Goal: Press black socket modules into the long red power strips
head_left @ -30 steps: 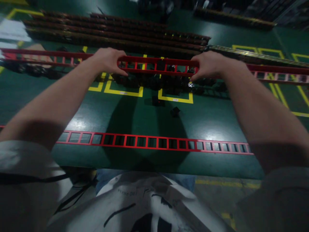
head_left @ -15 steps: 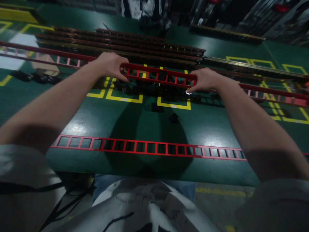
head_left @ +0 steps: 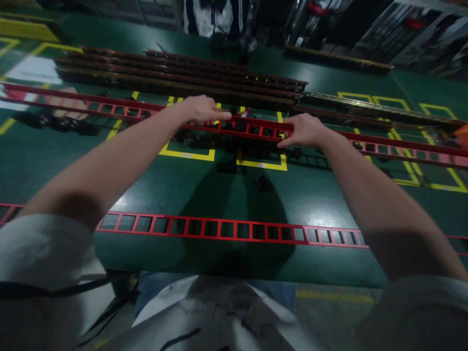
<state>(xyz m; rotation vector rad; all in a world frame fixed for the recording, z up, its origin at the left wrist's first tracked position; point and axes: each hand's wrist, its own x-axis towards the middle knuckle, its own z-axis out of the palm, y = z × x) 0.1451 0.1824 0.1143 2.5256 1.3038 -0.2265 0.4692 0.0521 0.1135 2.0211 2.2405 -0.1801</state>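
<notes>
A long red ladder-shaped strip (head_left: 260, 137) runs across the view, raised above the green table (head_left: 153, 187). My left hand (head_left: 205, 109) is closed over it left of centre, its fingertips partly hidden behind the rail. To the right, my right hand (head_left: 306, 129) pinches the same strip, thumb below and fingers over the upper edge. Nearer my body, a second red ladder-shaped strip (head_left: 235, 230) lies flat on the table, apart from both hands. Small dark parts sit beneath and behind the held strip, too dim to name.
Long brown slatted strips (head_left: 175, 78) lie stacked behind my hands. Yellow outlines (head_left: 197, 156) mark the tabletop, with a small black piece (head_left: 262, 184) nearby. A cardboard piece (head_left: 69, 111) is at left, an orange object (head_left: 462, 136) at far right. Another person (head_left: 214, 19) stands across the table.
My left hand has moved right along the strip, closer to my right hand. The strip's left end has come into view, so the strip appears shifted right. My right hand stays on it.
</notes>
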